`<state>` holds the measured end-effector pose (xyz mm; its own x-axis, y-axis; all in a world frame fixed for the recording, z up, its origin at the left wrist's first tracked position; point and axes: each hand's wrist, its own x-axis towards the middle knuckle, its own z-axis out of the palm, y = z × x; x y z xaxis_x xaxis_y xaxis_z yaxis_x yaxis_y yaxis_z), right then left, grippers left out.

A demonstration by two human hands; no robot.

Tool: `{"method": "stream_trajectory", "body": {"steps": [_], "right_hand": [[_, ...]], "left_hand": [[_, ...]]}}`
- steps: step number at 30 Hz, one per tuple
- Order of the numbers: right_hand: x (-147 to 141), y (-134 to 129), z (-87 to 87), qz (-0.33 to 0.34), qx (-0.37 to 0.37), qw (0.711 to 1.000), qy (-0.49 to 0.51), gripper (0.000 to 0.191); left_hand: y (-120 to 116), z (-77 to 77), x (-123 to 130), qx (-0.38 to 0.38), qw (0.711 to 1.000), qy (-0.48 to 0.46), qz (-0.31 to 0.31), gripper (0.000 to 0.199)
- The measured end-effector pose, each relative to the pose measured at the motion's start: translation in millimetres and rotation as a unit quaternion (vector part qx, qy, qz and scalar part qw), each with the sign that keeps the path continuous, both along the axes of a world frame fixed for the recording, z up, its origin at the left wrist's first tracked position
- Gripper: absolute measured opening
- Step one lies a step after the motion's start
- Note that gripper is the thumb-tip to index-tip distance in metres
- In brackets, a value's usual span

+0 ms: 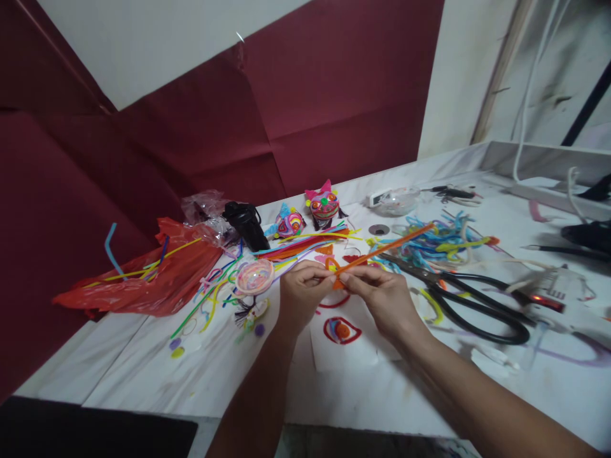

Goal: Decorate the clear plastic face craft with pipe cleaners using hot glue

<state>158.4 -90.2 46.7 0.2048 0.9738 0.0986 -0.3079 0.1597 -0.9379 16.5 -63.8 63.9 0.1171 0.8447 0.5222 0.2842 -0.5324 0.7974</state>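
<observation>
Both my hands meet over a white sheet of paper (329,356). An orange pipe cleaner (394,245) runs between them, its long free end pointing up to the right and its near end bent into a small loop. My left hand (305,289) pinches the bent part between thumb and fingers. My right hand (379,296) is closed on the pipe cleaner just beside it. Below them on the paper lies an eye shape (342,331) with a red outline and an orange centre. A second red curve is partly hidden under my hands.
Large black-handled scissors (458,299) lie on the right, near a glue gun (548,302) and a tangle of blue and yellow pipe cleaners (443,238). A pink animal-face ornament (324,203) stands at the back. A red plastic bag (167,273) covers the left.
</observation>
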Motion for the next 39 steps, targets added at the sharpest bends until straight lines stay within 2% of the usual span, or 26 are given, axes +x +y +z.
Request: {"method": "stream_trajectory", "body": {"steps": [4, 9, 12, 16, 21, 28, 33, 39], "right_hand": [[-0.6, 0.6, 1.3, 0.026, -0.009, 0.999, 0.019, 0.034], [-2.5, 2.9, 0.7, 0.003, -0.008, 1.000, 0.022, 0.031], [-2.6, 3.9, 0.8, -0.013, -0.012, 1.000, 0.022, 0.028], [-1.8, 2.9, 4.0, -0.036, -0.030, 0.998, 0.048, 0.027], [-2.5, 0.4, 8.1, -0.043, -0.050, 0.995, 0.069, 0.027], [-5.2, 2.5, 5.1, -0.030, -0.053, 0.990, 0.125, 0.027], [-4.8, 5.1, 1.6, -0.056, -0.052, 0.989, 0.128, 0.025], [-4.8, 6.4, 1.5, -0.060, -0.050, 0.985, 0.157, 0.026]], "left_hand": [[-1.4, 1.6, 0.4, 0.007, 1.000, 0.005, 0.004, 0.004], [-3.0, 0.8, 1.8, 0.013, 1.000, 0.020, 0.005, 0.004], [-3.3, -1.1, 4.4, -0.060, 0.998, -0.033, 0.002, 0.010], [-3.3, -0.7, 7.8, -0.175, 0.975, -0.137, -0.001, 0.029], [-3.3, -1.6, 10.4, -0.246, 0.953, -0.171, -0.042, 0.031], [-2.7, -7.9, 17.2, -0.252, 0.951, -0.179, -0.010, 0.027], [-6.9, -5.3, 21.5, -0.244, 0.949, -0.201, 0.004, 0.026], [-8.7, -5.6, 24.1, -0.266, 0.931, -0.251, 0.007, 0.032]]}}
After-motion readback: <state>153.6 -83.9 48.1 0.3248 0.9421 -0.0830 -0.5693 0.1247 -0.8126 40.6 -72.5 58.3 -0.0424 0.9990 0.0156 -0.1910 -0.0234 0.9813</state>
